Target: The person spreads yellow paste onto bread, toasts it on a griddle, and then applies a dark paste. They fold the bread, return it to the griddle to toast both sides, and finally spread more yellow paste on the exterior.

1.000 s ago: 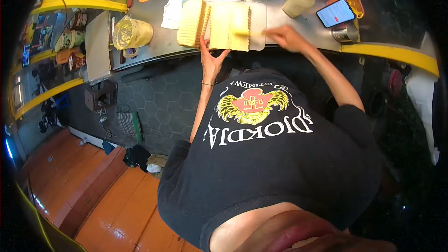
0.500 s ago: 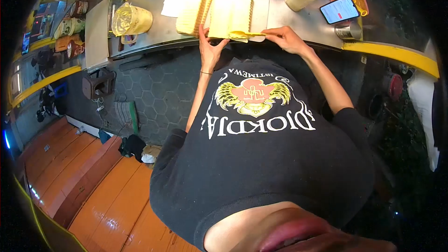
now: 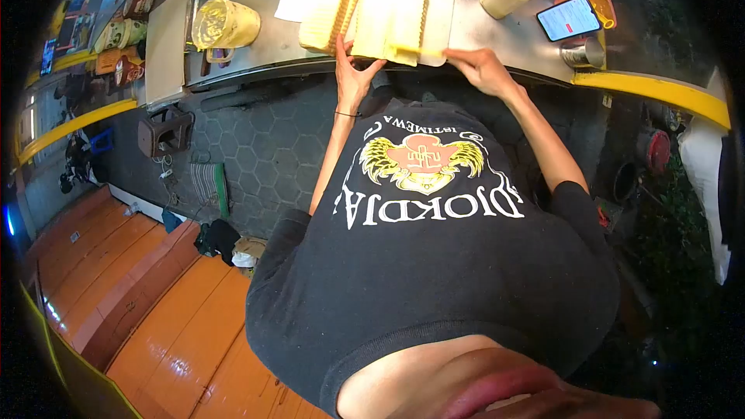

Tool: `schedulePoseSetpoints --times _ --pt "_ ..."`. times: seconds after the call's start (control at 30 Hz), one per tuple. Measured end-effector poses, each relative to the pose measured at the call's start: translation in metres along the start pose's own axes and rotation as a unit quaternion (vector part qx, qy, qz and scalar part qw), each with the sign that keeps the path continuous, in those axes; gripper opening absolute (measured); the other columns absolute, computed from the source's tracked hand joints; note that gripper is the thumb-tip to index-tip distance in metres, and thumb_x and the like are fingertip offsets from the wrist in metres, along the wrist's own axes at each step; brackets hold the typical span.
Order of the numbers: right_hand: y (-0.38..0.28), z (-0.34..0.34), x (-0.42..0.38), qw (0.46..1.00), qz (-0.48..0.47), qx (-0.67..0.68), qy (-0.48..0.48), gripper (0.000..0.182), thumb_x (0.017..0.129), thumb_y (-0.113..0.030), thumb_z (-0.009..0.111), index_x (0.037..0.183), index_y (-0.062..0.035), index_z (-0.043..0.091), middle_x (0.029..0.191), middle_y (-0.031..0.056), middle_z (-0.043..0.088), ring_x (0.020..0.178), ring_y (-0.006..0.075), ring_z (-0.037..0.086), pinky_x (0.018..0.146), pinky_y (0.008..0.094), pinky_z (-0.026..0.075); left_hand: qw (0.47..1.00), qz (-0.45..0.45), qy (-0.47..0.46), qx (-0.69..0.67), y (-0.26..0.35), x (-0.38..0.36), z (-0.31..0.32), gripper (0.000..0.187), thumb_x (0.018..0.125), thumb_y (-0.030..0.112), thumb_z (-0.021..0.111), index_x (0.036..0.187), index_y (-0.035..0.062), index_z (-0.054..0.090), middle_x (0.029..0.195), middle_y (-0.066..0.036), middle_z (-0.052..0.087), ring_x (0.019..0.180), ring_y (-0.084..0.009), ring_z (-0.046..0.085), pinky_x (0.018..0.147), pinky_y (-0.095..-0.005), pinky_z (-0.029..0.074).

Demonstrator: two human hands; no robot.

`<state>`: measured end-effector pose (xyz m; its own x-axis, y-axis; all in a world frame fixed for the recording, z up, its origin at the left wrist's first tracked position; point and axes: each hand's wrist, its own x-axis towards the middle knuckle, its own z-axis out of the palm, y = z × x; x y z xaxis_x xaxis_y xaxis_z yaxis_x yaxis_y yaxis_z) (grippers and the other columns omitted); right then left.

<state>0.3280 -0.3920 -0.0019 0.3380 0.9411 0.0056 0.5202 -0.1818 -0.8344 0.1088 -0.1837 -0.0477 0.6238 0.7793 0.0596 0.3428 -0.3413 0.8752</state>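
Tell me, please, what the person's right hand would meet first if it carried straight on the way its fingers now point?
Probably the flat yellow slab on the white cutting board: the right hand points left along the board's near edge, with a thin yellow blade ahead of its fingers. Depth is hard to judge here.

We're over a steel tabletop (image 3: 256, 39) with yellow edging; below it grey hexagon floor tiles (image 3: 272, 155), then orange planks (image 3: 178, 318).

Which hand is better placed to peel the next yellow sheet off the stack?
Probably the right hand: its fingers already pinch a sheet at the stack's near edge. The left hand is braced against the stack.
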Motion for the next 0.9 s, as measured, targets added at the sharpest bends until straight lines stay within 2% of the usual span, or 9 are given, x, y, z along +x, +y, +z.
schedulePoseSetpoints --times 0.07,0.23,0.43,0.5,0.53,0.57,0.7,0.83,0.9 --pt "0.005 0.001 -0.002 0.997 -0.034 0.028 -0.058 0.026 0.091 -0.013 0.062 0.116 -0.0055 0.068 0.107 0.0143 0.070 0.097 0.0237 0.069 0.087 0.0316 0.051 1.000 0.000 -0.003 -0.007 -0.003 0.001 -0.001 0.111 0.065 0.020 0.088 0.149 -0.0004 0.019 0.130 -0.017 0.051 0.104 -0.0265 0.060 0.088 -0.0366 0.049" --pt "0.030 -0.017 0.057 0.987 0.084 0.079 0.110 0.032 0.094 -0.023 0.061 0.118 -0.0020 0.066 0.107 0.0120 0.072 0.094 0.0129 0.065 0.085 0.0287 0.050 0.989 -0.002 -0.023 -0.147 -0.013 -0.008 -0.004 0.093 0.081 0.011 0.076 0.152 0.0046 0.016 0.133 -0.016 0.051 0.098 -0.0187 0.061 0.084 -0.0306 0.051" --pt "0.001 -0.002 0.018 0.997 -0.003 0.006 -0.082 0.031 0.096 -0.022 0.058 0.119 -0.0043 0.067 0.111 0.0128 0.070 0.101 0.0164 0.065 0.091 0.0316 0.049 0.980 -0.044 0.078 -0.179 -0.024 -0.012 0.007 0.066 0.086 0.012 0.071 0.144 0.0037 0.040 0.125 -0.014 0.056 0.088 -0.0134 0.061 0.075 -0.0262 0.051" --pt "0.008 0.005 0.047 0.996 0.011 0.082 0.026 0.032 0.095 -0.024 0.057 0.120 -0.0065 0.066 0.111 0.0154 0.069 0.100 0.0239 0.068 0.089 0.0332 0.050 0.983 -0.093 0.109 -0.111 -0.019 -0.017 0.007 0.055 0.088 0.018 0.072 0.136 0.0016 0.050 0.125 -0.010 0.054 0.080 -0.0054 0.055 0.065 -0.0212 0.048" --pt "0.013 0.008 0.072 0.996 -0.023 0.037 0.076 0.032 0.094 -0.024 0.057 0.120 -0.0070 0.066 0.110 0.0158 0.069 0.098 0.0254 0.068 0.086 0.0332 0.051 0.981 -0.089 0.120 -0.121 -0.023 -0.018 0.010 0.049 0.087 0.021 0.074 0.127 -0.0018 0.057 0.101 -0.007 0.057 0.074 -0.0081 0.055 0.062 -0.0233 0.048" --pt "0.017 0.006 0.094 0.989 -0.061 -0.009 0.132 0.032 0.094 -0.024 0.057 0.120 -0.0075 0.066 0.109 0.0162 0.069 0.095 0.0269 0.069 0.084 0.0332 0.051 0.981 -0.090 0.121 -0.121 -0.024 -0.018 0.013 0.049 0.087 0.021 0.074 0.127 -0.0018 0.057 0.101 -0.007 0.057 0.074 -0.0081 0.055 0.062 -0.0233 0.048" --pt "0.023 0.016 0.089 0.996 -0.054 -0.068 -0.016 0.030 0.094 -0.019 0.055 0.121 -0.0111 0.066 0.106 0.0157 0.069 0.094 0.0314 0.068 0.082 0.0367 0.052 0.966 -0.137 0.126 -0.180 -0.044 -0.015 0.025 0.043 0.089 0.022 0.072 0.123 -0.0028 0.061 0.101 -0.006 0.060 0.074 -0.0080 0.057 0.065 -0.0210 0.047" --pt "-0.003 0.013 0.070 0.995 -0.038 0.042 -0.085 0.027 0.093 -0.010 0.058 0.118 -0.0018 0.065 0.112 0.0134 0.070 0.104 0.0197 0.066 0.091 0.0307 0.049 0.942 -0.125 0.111 -0.291 -0.043 -0.022 0.027 0.045 0.092 0.020 0.068 0.128 -0.0043 0.056 0.096 -0.007 0.064 0.076 -0.0106 0.062 0.068 -0.0231 0.051" --pt "0.019 0.011 0.105 0.997 -0.033 0.066 0.022 0.029 0.094 -0.015 0.058 0.119 -0.0003 0.064 0.112 0.0133 0.070 0.101 0.0168 0.065 0.089 0.0309 0.049 0.941 -0.116 0.099 -0.303 -0.039 -0.015 0.023 0.049 0.092 0.021 0.068 0.131 -0.0049 0.054 0.093 -0.006 0.065 0.075 -0.0120 0.064 0.067 -0.0246 0.053"
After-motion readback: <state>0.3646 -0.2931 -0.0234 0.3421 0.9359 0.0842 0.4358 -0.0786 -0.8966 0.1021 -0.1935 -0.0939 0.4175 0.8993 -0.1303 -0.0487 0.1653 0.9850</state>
